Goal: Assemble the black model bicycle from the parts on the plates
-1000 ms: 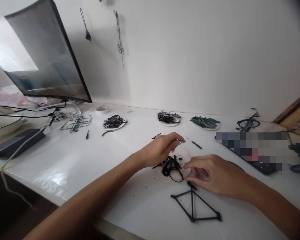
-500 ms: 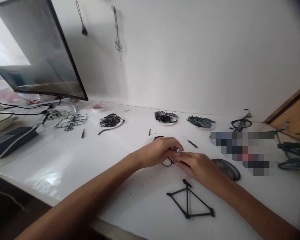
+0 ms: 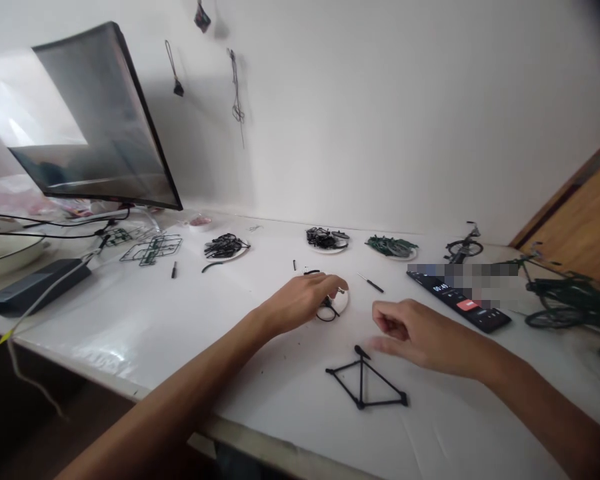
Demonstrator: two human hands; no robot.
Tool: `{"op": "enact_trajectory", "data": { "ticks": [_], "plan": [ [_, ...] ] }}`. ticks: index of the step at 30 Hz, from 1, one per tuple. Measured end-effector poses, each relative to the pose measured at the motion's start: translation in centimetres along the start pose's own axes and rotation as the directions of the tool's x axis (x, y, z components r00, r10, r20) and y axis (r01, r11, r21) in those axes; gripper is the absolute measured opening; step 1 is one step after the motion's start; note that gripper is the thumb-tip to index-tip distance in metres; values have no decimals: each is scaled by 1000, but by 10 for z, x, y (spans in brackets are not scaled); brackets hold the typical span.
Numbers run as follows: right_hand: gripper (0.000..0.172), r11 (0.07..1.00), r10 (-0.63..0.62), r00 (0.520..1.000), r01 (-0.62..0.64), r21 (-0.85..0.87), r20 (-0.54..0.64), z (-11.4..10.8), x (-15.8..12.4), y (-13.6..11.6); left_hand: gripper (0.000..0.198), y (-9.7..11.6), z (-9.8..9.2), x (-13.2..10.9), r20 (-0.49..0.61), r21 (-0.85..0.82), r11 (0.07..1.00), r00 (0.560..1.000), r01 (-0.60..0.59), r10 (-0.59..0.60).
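Observation:
My left hand (image 3: 300, 300) is bent down over a small white plate (image 3: 344, 303), its fingers closed at a small silvery part (image 3: 341, 291) whose kind I cannot make out. Thin dark curved pieces, among them a black ring (image 3: 326, 313), show below these fingers. My right hand (image 3: 415, 337) hovers to the right, apart from the left, with curled fingers and a blurred thumb standing away from them; nothing shows in it. Below lies a black toy bicycle frame (image 3: 361, 383) with a saddle, flat on the white table (image 3: 180, 333).
Plates of black parts (image 3: 225, 247), more black parts (image 3: 325, 238) and green parts (image 3: 391, 247) line the back. A screwdriver (image 3: 371, 283) lies behind my hands. To the right are a phone (image 3: 480, 313), a black model bicycle (image 3: 464, 247) and a green one (image 3: 555, 290). A monitor (image 3: 105, 120) stands left.
My hands have parted: the right has drawn back to the right, while the left stays by the small plate. My right hand now covers where the loose wheels lay. The view has shifted slightly.

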State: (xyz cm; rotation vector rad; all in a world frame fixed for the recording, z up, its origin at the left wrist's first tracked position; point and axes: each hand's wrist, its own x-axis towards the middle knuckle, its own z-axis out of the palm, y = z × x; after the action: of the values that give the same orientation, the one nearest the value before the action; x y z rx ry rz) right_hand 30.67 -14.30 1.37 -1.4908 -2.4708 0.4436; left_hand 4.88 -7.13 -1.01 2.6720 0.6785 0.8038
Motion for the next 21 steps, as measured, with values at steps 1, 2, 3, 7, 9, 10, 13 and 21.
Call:
{"op": "enact_trajectory", "data": {
  "ticks": [1, 2, 3, 7, 9, 10, 13, 21],
  "plan": [
    [33, 1000, 18, 997, -19, 21, 71, 0, -7, 0, 30, 0, 0, -3, -7, -4, 1000, 1000, -5, 5],
    [28, 998, 41, 991, -46, 36, 126, 3, -13, 0, 29, 0, 0, -5, -17, -15, 1000, 1000, -10, 9],
    [22, 997, 57, 985, -66, 49, 165, 7, -19, 0, 26, 0, 0, -7, -28, -32, 999, 1000, -14, 13],
    [10, 997, 62, 991, -67, 39, 117, 27, -24, -5, 18, 5, 2, -7, -6, -134, 990, 999, -36, 36],
    [13, 998, 46, 998, -48, 40, 46, 34, -20, -9, 14, 9, 3, -6, 28, -174, 983, 998, -52, 58],
    [13, 998, 43, 999, -44, 42, 24, 35, -18, -11, 13, 11, 4, -6, 42, -186, 981, 997, -59, 68],
    [13, 998, 44, 999, -44, 46, -6, 35, -13, -13, 11, 14, 5, -5, 70, -197, 977, 993, -81, 96],
    [14, 997, 56, 998, -56, 44, 4, 36, -15, -7, 7, 8, 6, -5, 174, -172, 977, 973, -123, 153]
  ]
}}
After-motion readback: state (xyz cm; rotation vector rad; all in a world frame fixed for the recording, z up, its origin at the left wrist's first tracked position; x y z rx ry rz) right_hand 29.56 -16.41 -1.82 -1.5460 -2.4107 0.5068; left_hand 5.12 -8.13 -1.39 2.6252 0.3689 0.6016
